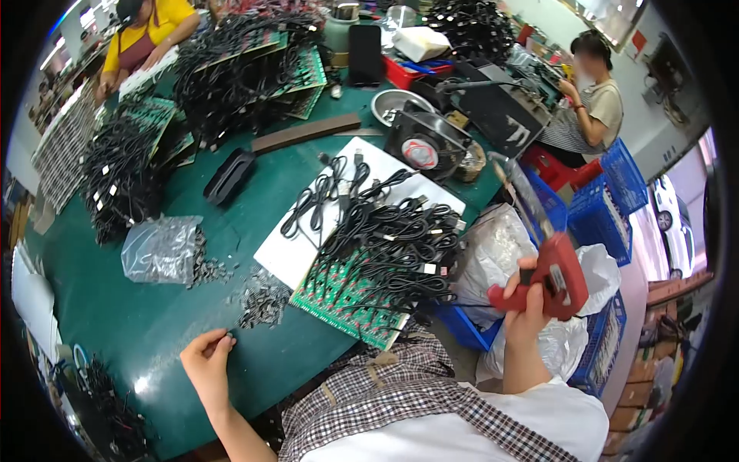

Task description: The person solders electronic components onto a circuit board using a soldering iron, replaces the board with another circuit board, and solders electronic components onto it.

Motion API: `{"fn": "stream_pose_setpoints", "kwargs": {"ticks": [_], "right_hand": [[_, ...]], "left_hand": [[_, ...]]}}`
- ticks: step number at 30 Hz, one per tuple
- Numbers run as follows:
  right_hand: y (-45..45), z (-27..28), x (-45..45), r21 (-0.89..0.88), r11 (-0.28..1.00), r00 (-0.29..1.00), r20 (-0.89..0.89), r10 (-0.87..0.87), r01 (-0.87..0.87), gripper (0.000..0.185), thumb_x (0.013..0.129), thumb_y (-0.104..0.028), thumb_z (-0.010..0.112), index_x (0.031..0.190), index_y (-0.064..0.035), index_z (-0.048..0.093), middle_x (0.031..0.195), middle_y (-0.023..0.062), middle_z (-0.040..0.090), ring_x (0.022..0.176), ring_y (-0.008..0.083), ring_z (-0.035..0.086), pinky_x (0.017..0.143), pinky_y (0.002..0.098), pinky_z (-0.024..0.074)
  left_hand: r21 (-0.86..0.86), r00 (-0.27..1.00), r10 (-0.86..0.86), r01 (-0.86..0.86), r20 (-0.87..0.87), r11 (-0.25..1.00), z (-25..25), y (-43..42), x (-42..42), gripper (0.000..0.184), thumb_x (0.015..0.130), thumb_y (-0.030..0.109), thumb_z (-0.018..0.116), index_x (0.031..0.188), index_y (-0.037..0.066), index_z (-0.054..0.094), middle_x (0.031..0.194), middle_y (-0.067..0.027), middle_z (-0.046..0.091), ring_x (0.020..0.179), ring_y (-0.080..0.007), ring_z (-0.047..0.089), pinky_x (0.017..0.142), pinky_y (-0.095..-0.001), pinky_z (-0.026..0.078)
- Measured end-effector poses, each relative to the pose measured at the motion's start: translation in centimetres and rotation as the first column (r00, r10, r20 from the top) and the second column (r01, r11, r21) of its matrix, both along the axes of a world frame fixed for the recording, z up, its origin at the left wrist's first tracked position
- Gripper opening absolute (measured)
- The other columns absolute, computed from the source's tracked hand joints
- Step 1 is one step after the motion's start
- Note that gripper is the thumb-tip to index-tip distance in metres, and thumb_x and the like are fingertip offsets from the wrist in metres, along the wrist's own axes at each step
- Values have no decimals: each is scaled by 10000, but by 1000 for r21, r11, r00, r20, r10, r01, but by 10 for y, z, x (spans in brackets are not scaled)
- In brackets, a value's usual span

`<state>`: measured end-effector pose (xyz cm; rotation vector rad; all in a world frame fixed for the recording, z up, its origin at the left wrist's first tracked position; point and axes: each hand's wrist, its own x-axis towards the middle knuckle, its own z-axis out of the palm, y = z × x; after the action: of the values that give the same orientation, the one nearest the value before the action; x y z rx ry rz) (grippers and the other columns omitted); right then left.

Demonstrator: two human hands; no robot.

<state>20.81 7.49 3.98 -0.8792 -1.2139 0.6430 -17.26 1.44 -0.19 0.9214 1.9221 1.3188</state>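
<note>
My right hand (526,308) is wrapped round the handle of a red soldering gun (562,279), whose metal front points up and away. At the lower left, my left hand (209,356) is over the green table, thumb and fingertips pinched at a small dark piece (232,336). Just beyond it lies a pile of small dark metal parts (263,303). A green circuit board panel (346,308) rests partly on white paper (289,248), with black cables (385,246) bundled over it. The panel lies between my two hands.
A clear plastic bag (160,250), a black holder (229,177) and a dark bar (306,133) lie on the green table (185,308). A fan (422,146) stands behind the cables. Blue crates (600,200) are at right. Two people, one in yellow (171,19), one at right (604,104), sit farther off.
</note>
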Motion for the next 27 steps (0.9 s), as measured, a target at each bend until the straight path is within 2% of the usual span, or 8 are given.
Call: {"fn": "stream_pose_setpoints", "kwargs": {"ticks": [2,6,9,13,16,18,22,27], "right_hand": [[18,-8,19,25,992,991,34,-128,127,298,879,-156,471,1118,19,439,1025,120,519,657,105,512,509,252,452],[79,-14,30,-234,909,935,174,-309,345,273,848,-140,536,1083,-2,533,633,19,558,493,64,462,474,187,360],[66,-3,21,-37,866,844,249,-475,499,309,835,-129,550,1119,-8,526,750,30,576,558,44,457,501,185,344],[21,2,33,-48,985,987,-1,-164,163,322,882,-131,477,1155,28,413,1010,124,554,533,51,405,443,168,332],[-13,-2,8,-196,972,991,-62,121,-131,513,821,-209,582,1206,30,341,943,118,516,537,77,439,424,174,346],[-28,-1,-17,-363,913,983,-95,160,-184,725,700,-303,715,1230,16,335,864,131,567,486,111,503,407,183,392],[-40,-7,-38,-588,658,873,-203,444,-471,665,676,-420,732,1087,26,461,791,89,581,538,117,526,500,239,423],[-37,-19,-37,-734,440,772,-181,609,-518,539,692,-304,736,1038,33,496,795,81,603,645,117,558,569,193,389]], "left_hand": [[1,994,10,-10,110,1000,1,0,4,104,749,-84,574,847,-103,604,742,-105,613,644,-143,603,622,-227,496],[83,942,-54,28,332,996,0,1,30,105,740,-92,571,842,-90,595,744,-115,614,652,-161,615,631,-245,513],[80,884,-94,65,458,995,1,7,54,105,737,-87,582,841,-88,585,774,-132,613,670,-184,620,646,-270,521],[78,814,-130,104,566,991,1,11,72,107,758,-50,581,865,-62,580,784,-115,617,702,-163,615,670,-250,502],[131,806,-176,123,565,984,-1,15,82,256,777,-50,564,1028,-50,514,788,-73,573,724,-130,577,689,-236,486],[150,825,-183,120,535,981,-3,20,84,326,779,-62,550,1089,-29,456,770,-74,562,703,-122,567,668,-232,474],[182,829,-172,87,531,979,0,33,89,382,780,-68,537,1126,-2,389,756,-76,549,683,-115,555,653,-224,459],[162,874,-180,117,452,980,-2,41,91,406,769,-85,521,1126,14,357,738,-65,534,668,-105,544,636,-207,451]]}}
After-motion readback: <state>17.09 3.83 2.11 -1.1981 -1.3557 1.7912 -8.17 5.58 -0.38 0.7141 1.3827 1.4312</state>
